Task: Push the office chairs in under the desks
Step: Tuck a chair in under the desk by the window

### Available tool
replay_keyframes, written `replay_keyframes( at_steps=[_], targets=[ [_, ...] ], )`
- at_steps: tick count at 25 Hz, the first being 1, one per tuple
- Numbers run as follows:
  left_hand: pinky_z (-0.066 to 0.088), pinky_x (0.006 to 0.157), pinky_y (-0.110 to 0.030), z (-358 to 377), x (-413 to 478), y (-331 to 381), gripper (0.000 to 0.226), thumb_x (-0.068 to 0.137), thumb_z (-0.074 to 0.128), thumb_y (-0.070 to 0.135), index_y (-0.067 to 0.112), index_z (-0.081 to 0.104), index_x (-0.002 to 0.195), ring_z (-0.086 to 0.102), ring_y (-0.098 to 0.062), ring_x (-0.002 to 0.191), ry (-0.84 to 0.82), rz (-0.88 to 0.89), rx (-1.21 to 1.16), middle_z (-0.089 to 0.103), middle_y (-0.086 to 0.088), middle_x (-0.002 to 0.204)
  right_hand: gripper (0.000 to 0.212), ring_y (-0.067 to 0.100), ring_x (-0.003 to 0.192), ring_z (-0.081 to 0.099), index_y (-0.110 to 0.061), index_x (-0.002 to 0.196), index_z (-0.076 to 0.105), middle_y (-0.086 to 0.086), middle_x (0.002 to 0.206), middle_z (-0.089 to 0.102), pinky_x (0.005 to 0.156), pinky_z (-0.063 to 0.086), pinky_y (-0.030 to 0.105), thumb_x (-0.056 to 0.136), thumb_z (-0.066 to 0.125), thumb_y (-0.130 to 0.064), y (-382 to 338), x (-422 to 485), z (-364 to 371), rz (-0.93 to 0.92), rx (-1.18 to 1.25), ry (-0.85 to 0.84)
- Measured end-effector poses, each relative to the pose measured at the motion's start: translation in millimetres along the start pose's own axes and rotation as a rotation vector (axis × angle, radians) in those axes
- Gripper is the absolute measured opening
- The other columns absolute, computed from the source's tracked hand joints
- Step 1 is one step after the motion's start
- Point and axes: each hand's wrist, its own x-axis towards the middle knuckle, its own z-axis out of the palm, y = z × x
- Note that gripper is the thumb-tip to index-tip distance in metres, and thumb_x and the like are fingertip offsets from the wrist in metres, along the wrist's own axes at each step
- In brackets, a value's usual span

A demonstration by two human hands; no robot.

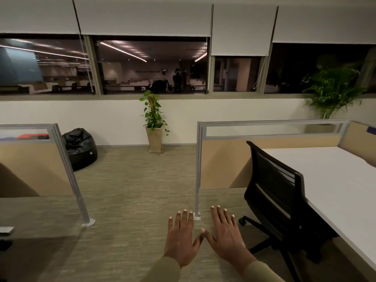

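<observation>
A black mesh-backed office chair [276,192] stands on the right, its seat tucked close against the white desk [333,180]. Its wheeled base sticks out over the carpet. My left hand [180,239] and my right hand [226,235] are held out flat over the aisle floor, fingers spread, thumbs nearly touching. Neither hand holds anything. My right hand is just left of the chair and apart from it.
Cubicle partitions with metal posts stand on both sides of the carpeted aisle, left partition [61,159] and right partition [264,131]. A black beanbag [81,149] and a potted plant [153,121] sit by the far wall. A larger plant [333,90] is at the right.
</observation>
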Motion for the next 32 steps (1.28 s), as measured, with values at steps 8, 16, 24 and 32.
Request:
replay_keyframes(
  at_steps=[8, 16, 24, 32],
  targets=[
    [-0.014, 0.116, -0.043, 26.6, 191.1, -18.5, 0.085, 0.096, 0.026, 0.071, 0.011, 0.042, 0.154, 0.034, -0.034, 0.150, 0.077, 0.146, -0.001, 0.037, -0.012, 0.162, 0.092, 0.028, 0.155, -0.006, -0.021, 0.159, -0.011, 0.008, 0.169, -0.006, 0.124, -0.002, 0.046, 0.092, 0.019, -0.077, 67.5, 170.6, -1.7, 0.090, -0.086, 0.017],
    [-0.014, 0.123, -0.052, 35.7, 431.2, -11.7, 0.087, 0.098, 0.022, 0.070, 0.015, 0.008, 0.163, -0.002, -0.031, 0.158, -0.114, 0.310, -0.019, 0.000, -0.012, 0.171, 0.100, 0.026, 0.154, -0.005, -0.024, 0.156, -0.014, 0.006, 0.167, -0.005, 0.124, 0.000, 0.047, 0.076, -0.012, -0.085, 154.6, 329.9, -55.9, 0.250, -0.210, 0.221],
    [-0.007, 0.125, -0.054, 41.0, 606.1, 97.0, 0.082, 0.098, 0.023, 0.070, 0.018, 0.014, 0.161, 0.005, -0.033, 0.157, -0.019, 0.547, -0.176, 0.008, -0.012, 0.171, 0.094, 0.032, 0.153, 0.016, -0.022, 0.159, 0.008, 0.009, 0.167, 0.017, 0.122, 0.019, 0.053, 0.085, 0.012, -0.080, 270.0, 397.2, -121.5, 0.589, -0.288, 0.291],
    [0.000, 0.124, -0.061, 75.5, 693.5, 175.3, 0.080, 0.099, 0.029, 0.068, 0.013, 0.025, 0.157, 0.009, -0.033, 0.156, -0.104, 0.709, -0.164, 0.017, -0.012, 0.169, 0.087, 0.025, 0.117, 0.063, -0.028, 0.137, 0.053, 0.003, 0.133, 0.063, 0.088, 0.049, 0.040, 0.077, 0.033, -0.087, 336.9, 424.8, -99.1, 0.799, -0.260, 0.171]
  ],
)
